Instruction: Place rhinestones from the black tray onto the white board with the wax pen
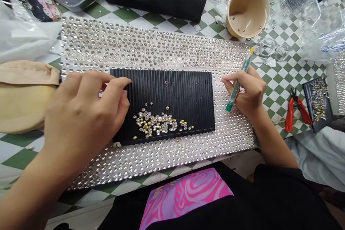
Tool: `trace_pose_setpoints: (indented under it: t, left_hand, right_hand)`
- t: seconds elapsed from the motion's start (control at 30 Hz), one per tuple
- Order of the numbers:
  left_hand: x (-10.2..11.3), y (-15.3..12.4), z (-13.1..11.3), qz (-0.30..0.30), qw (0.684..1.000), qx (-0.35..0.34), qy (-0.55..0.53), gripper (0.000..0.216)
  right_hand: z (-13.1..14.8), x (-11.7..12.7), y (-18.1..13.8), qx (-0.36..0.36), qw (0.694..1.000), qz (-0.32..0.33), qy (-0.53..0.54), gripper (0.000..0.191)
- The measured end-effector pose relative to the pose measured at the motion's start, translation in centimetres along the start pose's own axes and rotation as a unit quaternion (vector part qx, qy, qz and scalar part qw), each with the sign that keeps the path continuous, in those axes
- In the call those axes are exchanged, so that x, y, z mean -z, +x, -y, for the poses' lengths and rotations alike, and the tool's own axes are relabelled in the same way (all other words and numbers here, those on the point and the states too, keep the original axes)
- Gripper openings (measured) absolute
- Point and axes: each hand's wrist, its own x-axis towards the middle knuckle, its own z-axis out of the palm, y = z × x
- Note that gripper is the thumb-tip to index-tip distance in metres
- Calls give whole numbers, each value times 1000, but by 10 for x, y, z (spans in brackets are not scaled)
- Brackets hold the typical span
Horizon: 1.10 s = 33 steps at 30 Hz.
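Observation:
A black ridged tray (188,93) lies on a sheet covered with rows of clear rhinestones (151,48). A small heap of loose silver and gold rhinestones (159,123) sits on the tray's near part. My left hand (86,115) rests on the tray's left end, fingers curled over its corner. My right hand (246,91) is at the tray's right edge, closed round a teal picker pen (238,82) whose green tip points down at the sheet.
A beige cup (248,9) with a few stones stands at the back right. Red pliers (295,109) and a second small black tray of stones (318,102) lie at the right. Plastic bags, a black box and phone cases line the back. A beige pouch (24,93) lies left.

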Motion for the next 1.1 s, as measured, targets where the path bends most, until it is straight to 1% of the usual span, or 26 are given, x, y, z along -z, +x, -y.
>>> trace_pose_setpoints:
  t: [0.13, 0.2, 0.27, 0.37, 0.43, 0.53, 0.63, 0.73, 0.8, 0.9, 0.97, 1.03, 1.1]
  left_hand:
    - [1, -3, 2, 6, 1000, 19, -15, 34]
    - [2, -2, 0, 19, 999, 21, -20, 31]
    - [4, 0, -2, 23, 999, 16, -19, 28]
    - [5, 3, -6, 6, 1000, 8, -8, 27]
    - [6, 4, -7, -4, 1000, 3, 5, 26]
    - [8, 5, -7, -2, 1000, 1, 21, 25]
    - [10, 8, -8, 20, 999, 11, 25, 25]
    - [13, 11, -10, 61, 997, 36, 11, 27]
    - [14, 12, -12, 83, 995, 56, -7, 30]
    - [12, 12, -13, 87, 993, 79, -29, 33]
    - [10, 12, -12, 83, 992, 87, -45, 35]
    - [10, 13, -8, 77, 991, 87, -66, 37]
    - [13, 14, -2, 73, 990, 84, -86, 39]
  right_hand:
    - [1, -3, -1, 27, 999, -21, -5, 17]
    - [1, -3, -1, 24, 1000, -10, -12, 18]
    - [1, -3, -3, -2, 1000, 15, -24, 20]
    - [2, -1, -5, -38, 998, 43, -34, 22]
    - [2, -1, -6, -39, 998, 48, -27, 23]
    - [2, 0, -7, -17, 999, 49, -16, 25]
    - [1, -1, -7, 11, 999, 44, -5, 26]
    - [0, -1, -7, 33, 999, 33, 1, 26]
    - [0, -2, -7, 28, 999, 45, -10, 28]
    - [0, -3, -7, 6, 998, 65, -27, 31]
    - [-1, -4, -7, -1, 999, 49, -12, 29]
    - [-1, -3, -5, -19, 999, 11, 30, 25]
    - [-1, 0, -3, -53, 995, -30, 75, 23]
